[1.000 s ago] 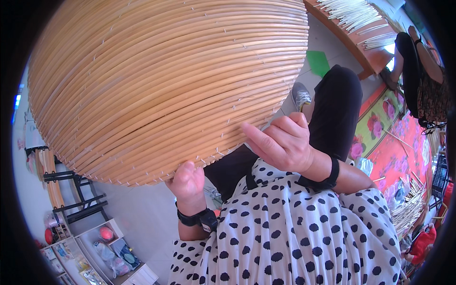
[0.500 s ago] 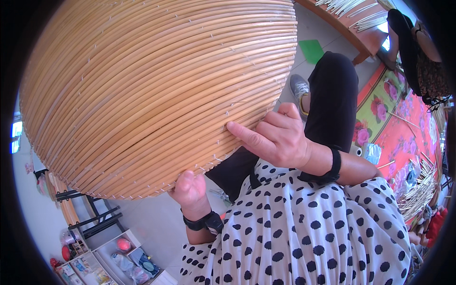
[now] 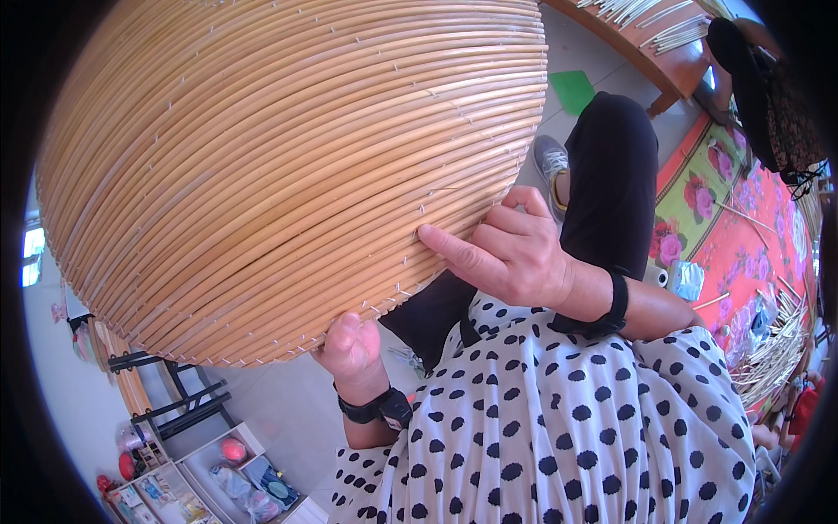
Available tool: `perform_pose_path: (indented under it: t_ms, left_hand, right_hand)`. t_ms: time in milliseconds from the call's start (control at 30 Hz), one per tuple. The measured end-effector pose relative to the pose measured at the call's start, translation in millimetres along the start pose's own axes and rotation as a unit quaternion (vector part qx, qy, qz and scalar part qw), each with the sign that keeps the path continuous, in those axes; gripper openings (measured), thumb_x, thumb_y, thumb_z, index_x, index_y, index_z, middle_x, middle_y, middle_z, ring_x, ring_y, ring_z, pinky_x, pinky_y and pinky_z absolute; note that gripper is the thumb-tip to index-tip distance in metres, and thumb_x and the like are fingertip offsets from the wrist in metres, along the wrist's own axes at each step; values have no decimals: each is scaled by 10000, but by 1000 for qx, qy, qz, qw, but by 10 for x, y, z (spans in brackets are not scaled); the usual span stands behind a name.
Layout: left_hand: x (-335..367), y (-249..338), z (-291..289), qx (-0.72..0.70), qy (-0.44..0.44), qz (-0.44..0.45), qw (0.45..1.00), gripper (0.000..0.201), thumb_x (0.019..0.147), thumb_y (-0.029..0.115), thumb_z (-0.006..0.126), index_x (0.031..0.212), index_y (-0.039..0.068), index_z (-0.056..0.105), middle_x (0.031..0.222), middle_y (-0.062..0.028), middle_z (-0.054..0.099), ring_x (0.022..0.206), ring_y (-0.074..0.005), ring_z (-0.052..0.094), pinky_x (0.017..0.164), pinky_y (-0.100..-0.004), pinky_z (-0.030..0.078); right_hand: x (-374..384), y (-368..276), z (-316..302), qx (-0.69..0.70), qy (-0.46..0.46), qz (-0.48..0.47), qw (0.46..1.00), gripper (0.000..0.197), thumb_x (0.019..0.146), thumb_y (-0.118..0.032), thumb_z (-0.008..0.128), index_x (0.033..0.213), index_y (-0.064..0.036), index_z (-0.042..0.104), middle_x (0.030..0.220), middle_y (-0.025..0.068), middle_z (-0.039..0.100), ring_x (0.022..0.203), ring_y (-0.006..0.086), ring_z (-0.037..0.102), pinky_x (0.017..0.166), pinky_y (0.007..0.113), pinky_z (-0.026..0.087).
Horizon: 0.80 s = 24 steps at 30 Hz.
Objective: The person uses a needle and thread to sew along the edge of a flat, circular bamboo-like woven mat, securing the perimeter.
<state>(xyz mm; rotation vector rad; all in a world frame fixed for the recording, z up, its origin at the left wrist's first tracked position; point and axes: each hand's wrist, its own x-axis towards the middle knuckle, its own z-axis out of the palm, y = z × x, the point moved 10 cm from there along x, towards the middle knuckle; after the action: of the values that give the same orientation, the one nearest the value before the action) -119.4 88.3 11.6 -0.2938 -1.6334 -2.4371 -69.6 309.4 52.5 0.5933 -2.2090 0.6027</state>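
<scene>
A large mat of pale brown cane rods [image 3: 288,175], bound with small white stitches, fills the upper left and is tilted up before me. At its near edge my left hand [image 3: 352,349] is closed, with the thumb on top and the fingers mostly hidden behind the rods. My right hand [image 3: 515,253] is at the near right edge. Its index finger lies stretched along the mat's face, close to a stitch, while its other fingers curl in at the rim. I cannot see the right thumb. Both wrists wear black bands.
A wooden table [image 3: 646,52] at the upper right bears pale sticks. Below it lies a red and green floral cloth [image 3: 742,227] with a pile of sticks [image 3: 772,349]. Another person [image 3: 759,105] is at the far right. A drawer unit [image 3: 231,489] stands lower left, near a black metal frame [image 3: 183,402].
My view has shifted very slightly. Both hands keep their places on the mat, and the right index finger still rests on its face. The person at the far right has moved a little.
</scene>
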Motion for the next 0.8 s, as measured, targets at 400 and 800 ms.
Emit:
perform_pose_path:
  t_ms: [400,800]
  left_hand:
    - [-15,-12,5,4,15,-3,1000,813,696,45,631,1458,83,350,1442,-109,416,1341,-302,410,1143,-490,333]
    - [-37,-51,-82,4,40,-11,999,819,688,52,634,1456,90,353,1436,-105,420,1337,-301,413,1142,-489,336]
  right_hand:
    - [-8,-4,20,3,-4,2,1000,524,810,-136,646,1331,-138,589,601,-69,423,611,97,474,732,291,353]
    - [6,-23,62,-1,-6,1,1000,509,797,-145,656,1304,-142,612,594,-75,438,596,95,478,713,287,356]
